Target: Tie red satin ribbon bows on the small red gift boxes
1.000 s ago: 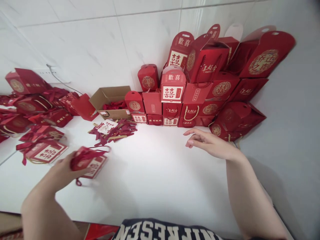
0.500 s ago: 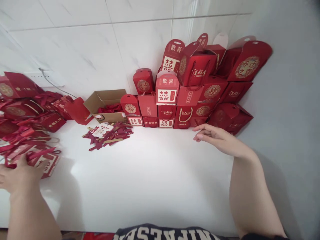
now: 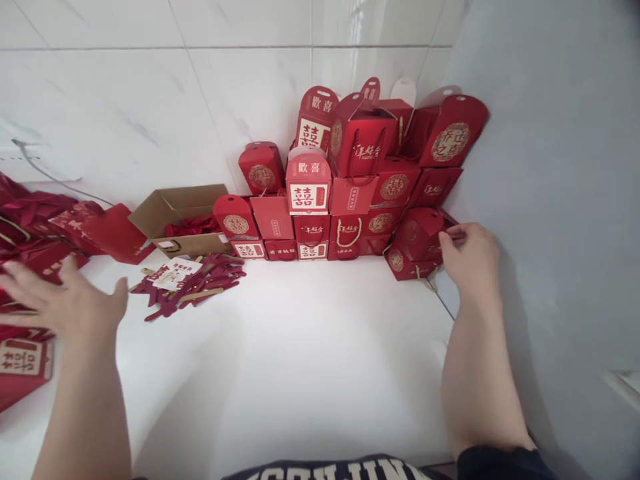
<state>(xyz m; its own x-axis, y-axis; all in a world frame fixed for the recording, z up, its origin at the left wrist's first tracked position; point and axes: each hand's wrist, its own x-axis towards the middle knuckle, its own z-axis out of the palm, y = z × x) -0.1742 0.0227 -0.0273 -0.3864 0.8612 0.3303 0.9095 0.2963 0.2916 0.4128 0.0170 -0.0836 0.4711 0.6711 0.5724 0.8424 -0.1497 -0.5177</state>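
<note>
From where I stand, the left edge cuts off a good deal. A red box [image 3: 23, 365] with a white-panelled face shows only in part there, and the left hand [image 3: 83, 310] blocks much of the red heap behind it, so I can't separate one box from the next. That hand's fingers are spread wide, thumb well out to the side, with nothing gripped; a tip or two runs off the edge. The cut-off box lies just below them, and I can't tell whether they touch anything.

Across the tabletop [image 3: 310, 347], the right hand [image 3: 473, 263] is bent in at the far end of the stacked boxes [image 3: 315, 230]. Its fingers are curled, thumb and forefinger near each other, right at the side of the dark red end box [image 3: 415, 241]. That box sits to the left of the fingertips, its near corner tucked behind them. Whether they pinch it or only brush it, I can't make out. A pale cord [image 3: 431, 281] hangs low at its front.
</note>
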